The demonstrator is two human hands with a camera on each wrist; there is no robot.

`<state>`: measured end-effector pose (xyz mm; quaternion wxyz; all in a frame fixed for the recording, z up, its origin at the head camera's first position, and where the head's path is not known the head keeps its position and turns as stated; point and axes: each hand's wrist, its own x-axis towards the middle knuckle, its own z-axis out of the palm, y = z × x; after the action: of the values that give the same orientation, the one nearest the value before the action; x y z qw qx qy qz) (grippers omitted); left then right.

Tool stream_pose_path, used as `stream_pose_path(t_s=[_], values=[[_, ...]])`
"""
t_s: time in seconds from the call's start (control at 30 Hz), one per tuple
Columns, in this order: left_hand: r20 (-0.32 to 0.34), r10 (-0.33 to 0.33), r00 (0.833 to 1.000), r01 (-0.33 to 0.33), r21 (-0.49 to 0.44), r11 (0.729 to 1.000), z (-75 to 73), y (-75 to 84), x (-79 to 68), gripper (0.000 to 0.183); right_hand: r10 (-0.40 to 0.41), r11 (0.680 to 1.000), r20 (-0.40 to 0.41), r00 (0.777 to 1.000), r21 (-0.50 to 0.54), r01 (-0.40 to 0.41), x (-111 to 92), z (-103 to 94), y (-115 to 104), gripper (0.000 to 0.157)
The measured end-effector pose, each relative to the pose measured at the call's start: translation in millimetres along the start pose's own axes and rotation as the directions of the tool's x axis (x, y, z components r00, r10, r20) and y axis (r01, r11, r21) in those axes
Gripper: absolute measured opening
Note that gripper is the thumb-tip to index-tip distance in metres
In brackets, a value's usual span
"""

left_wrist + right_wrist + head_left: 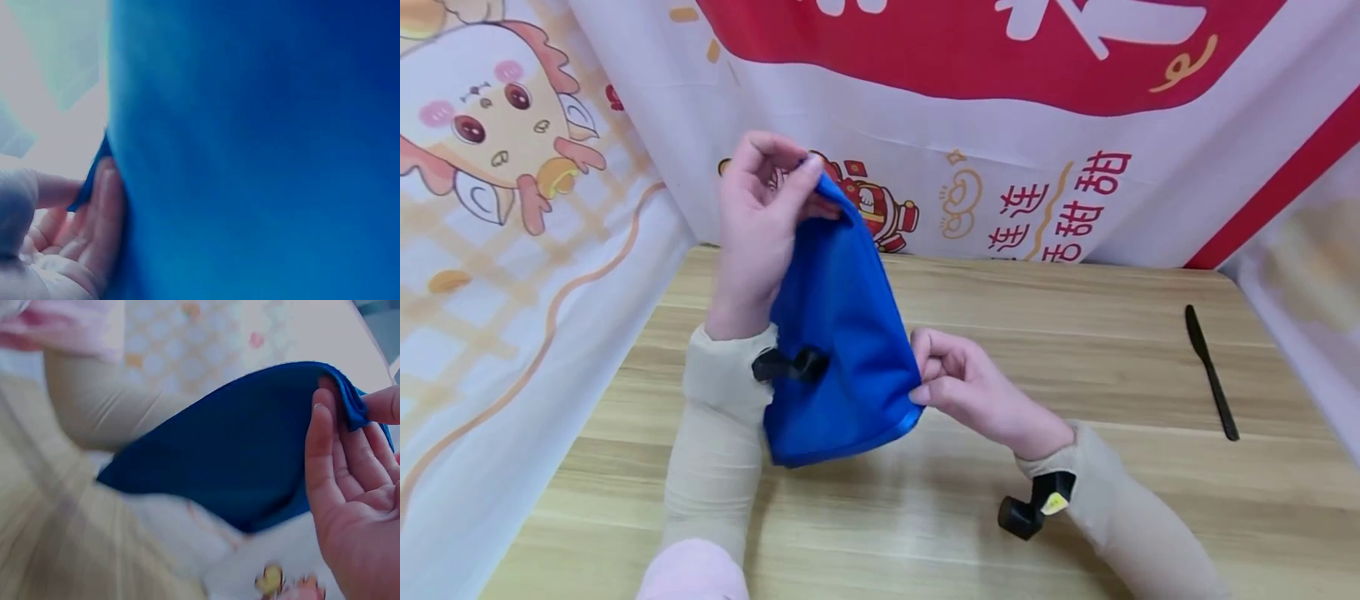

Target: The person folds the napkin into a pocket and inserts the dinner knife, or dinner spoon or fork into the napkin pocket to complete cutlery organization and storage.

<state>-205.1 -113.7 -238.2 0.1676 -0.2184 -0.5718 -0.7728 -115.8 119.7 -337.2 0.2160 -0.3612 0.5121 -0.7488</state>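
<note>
A piece of blue fabric point(842, 333), shaped like a soft pouch, hangs between both hands above the wooden table. My left hand point(763, 217) pinches its upper corner between thumb and fingers. Lower down on the right, my right hand point(962, 383) pinches the other corner. In the right wrist view, a folded edge of the blue fabric point(212, 450) sits between the right thumb and fingers, and the cloth bows outward. The left wrist view is mostly filled by the blue fabric point(250, 150), with the left hand point(75, 237) gripping its edge.
A black plastic knife point(1212, 373) lies on the right side of the wooden table point(1097, 350). Printed cloth walls point(970, 125) rise at the back and on both sides. Small black cameras are strapped to both wrists.
</note>
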Motion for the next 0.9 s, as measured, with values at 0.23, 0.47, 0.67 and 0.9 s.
stream_pose_path(t_s=[0.23, 0.47, 0.67, 0.9], values=[[0.099, -0.319, 0.943, 0.287, 0.243, 0.926, 4.0, -88.0, 2.6, 0.011, 0.248, 0.948, -0.230, 0.941, -0.143, -0.284, -30.1, -39.0, 25.9, 0.006], [0.102, -0.438, 0.893, 0.409, 0.221, 0.885, 23.9, -158.8, -14.4, 0.011, 0.364, 0.847, -0.363, 0.858, -0.253, -0.467, -70.8, -72.2, 44.2, 0.008], [0.095, -0.478, 0.873, 0.447, 0.235, 0.863, 49.8, -185.7, -22.1, 0.011, 0.408, 0.704, -0.432, 0.805, -0.412, -0.578, -94.0, -88.3, 34.6, 0.011], [-0.028, -0.490, 0.871, 0.483, 0.228, 0.845, 73.4, -219.4, -31.9, 0.008, 0.391, 0.563, -0.415, 0.822, -0.599, -0.570, -109.4, -96.7, 29.7, 0.024]])
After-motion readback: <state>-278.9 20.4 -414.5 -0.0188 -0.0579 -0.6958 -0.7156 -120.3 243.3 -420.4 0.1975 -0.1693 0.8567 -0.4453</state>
